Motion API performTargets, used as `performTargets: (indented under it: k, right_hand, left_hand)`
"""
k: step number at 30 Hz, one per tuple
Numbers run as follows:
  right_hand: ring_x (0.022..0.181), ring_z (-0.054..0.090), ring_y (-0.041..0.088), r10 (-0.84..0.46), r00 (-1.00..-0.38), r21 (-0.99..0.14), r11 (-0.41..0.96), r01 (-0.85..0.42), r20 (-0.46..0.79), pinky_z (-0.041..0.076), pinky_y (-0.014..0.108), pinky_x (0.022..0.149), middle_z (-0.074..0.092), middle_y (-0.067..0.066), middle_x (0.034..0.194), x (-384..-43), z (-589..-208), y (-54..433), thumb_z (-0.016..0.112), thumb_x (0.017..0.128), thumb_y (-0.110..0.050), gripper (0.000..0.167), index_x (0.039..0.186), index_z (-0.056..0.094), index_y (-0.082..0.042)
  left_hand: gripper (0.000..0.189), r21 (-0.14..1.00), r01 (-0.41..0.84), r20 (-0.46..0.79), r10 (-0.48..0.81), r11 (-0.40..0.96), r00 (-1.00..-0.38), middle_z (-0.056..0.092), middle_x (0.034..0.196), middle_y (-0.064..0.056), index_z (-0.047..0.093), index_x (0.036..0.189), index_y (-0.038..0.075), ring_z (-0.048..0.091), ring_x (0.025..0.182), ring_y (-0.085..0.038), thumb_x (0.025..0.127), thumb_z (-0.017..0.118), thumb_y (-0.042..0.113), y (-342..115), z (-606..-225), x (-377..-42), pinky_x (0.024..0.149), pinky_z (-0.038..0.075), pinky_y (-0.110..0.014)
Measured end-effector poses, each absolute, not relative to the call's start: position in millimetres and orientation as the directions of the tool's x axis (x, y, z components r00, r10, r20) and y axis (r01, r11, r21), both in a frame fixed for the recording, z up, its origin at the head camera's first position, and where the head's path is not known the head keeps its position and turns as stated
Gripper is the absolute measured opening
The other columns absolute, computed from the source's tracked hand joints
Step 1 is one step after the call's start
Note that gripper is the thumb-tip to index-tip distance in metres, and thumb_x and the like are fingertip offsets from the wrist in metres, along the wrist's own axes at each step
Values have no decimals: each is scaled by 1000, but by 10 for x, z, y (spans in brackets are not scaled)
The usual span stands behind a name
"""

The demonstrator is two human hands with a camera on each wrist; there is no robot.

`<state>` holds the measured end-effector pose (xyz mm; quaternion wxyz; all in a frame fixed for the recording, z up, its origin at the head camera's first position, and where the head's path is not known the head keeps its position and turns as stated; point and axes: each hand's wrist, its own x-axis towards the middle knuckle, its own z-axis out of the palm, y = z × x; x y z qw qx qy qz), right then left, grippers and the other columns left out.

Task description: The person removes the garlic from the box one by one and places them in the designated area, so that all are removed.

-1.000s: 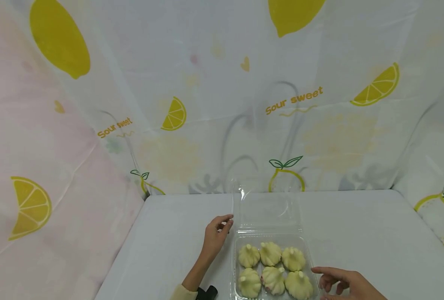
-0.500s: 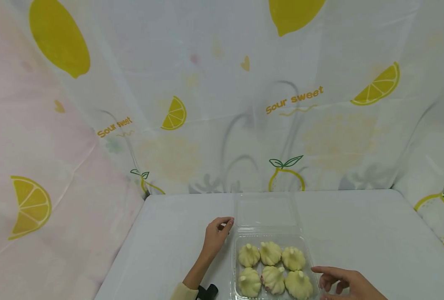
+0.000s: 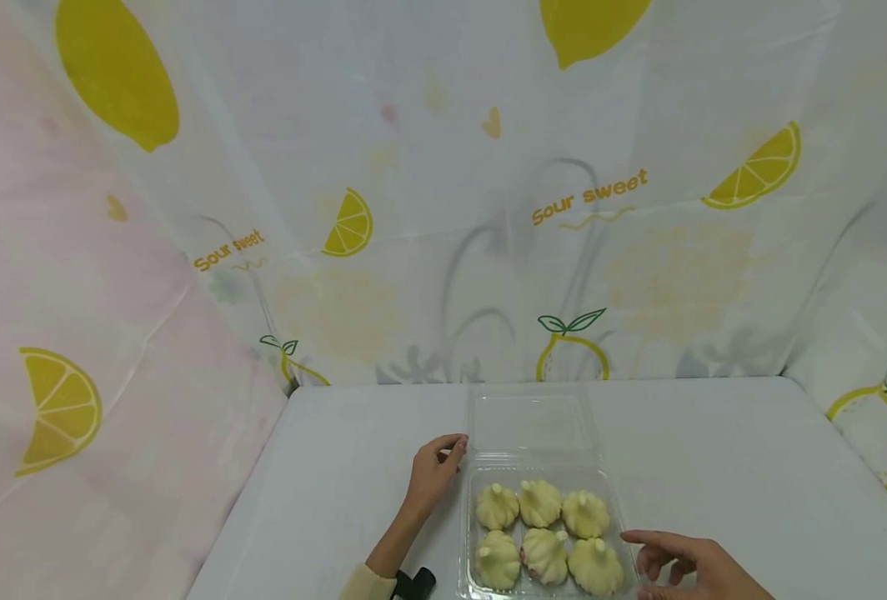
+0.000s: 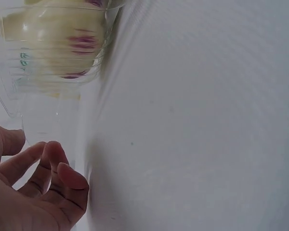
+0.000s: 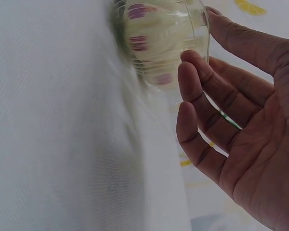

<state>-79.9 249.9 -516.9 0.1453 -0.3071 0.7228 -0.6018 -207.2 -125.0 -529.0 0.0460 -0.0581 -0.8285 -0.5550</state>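
A clear plastic clamshell box (image 3: 464, 533) stands on the table near its front, holding several pale garlic bulbs (image 3: 544, 556). Its lid (image 3: 529, 423) lies folded back, away from the person. My left hand (image 3: 434, 475) is at the lid's left edge near the hinge, its fingers loosely bent. In the left wrist view the thumb tip (image 4: 17, 140) is right at the lid's edge, with the other fingers near the tabletop. My right hand (image 3: 694, 567) is at the box's right side. Its thumb and index fingertip (image 5: 192, 57) meet the rim, while the other fingers are relaxed.
A white cloth covers the table (image 3: 751, 467). Behind and at both sides hang fabric walls (image 3: 428, 167) printed with lemons. A black strap mount (image 3: 413, 583) sits at the left wrist, below a pale sleeve (image 3: 368, 583).
The lid has tipped farther back and down and now lies flatter. Both hands have stayed nearly in place, and the garlic has not shifted in the box.
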Motion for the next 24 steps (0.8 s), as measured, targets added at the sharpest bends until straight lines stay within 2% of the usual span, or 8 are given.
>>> performTargets:
  k: [6,10,19,24]
  right_hand:
    - [85,63,15,-615,-770,-953,95,-287,171,52,31,63,68,5,102,-791,-5173,2497,55,96,7,46,141,50,-1]
    - [85,63,14,-614,-770,-951,101,-293,173,52,31,63,68,6,101,-785,-5172,2500,56,96,7,45,141,50,0]
    - [84,63,14,-615,-769,-948,105,-300,175,52,31,63,67,6,101,-787,-5172,2504,58,96,5,45,140,50,2]
    - [84,63,14,-618,-765,-947,101,-304,179,52,31,63,67,6,102,-785,-5177,2508,57,96,6,45,141,50,1]
  left_hand:
    - [34,880,190,158,110,436,-981,70,105,-12,67,119,0,62,71,-13,101,58,28,-1274,-5286,-2031,62,52,-23]
    - [36,863,206,158,141,461,-977,69,105,-13,63,125,-1,65,73,-15,101,59,25,-1299,-5260,-1958,62,51,-24]
    - [43,838,219,119,224,500,-967,66,114,-10,55,136,3,65,99,-26,102,56,31,-1441,-5193,-1753,77,54,-39]
    - [48,822,253,110,294,511,-950,62,126,-8,49,143,8,61,111,-28,103,55,33,-1554,-5151,-1609,80,52,-38]
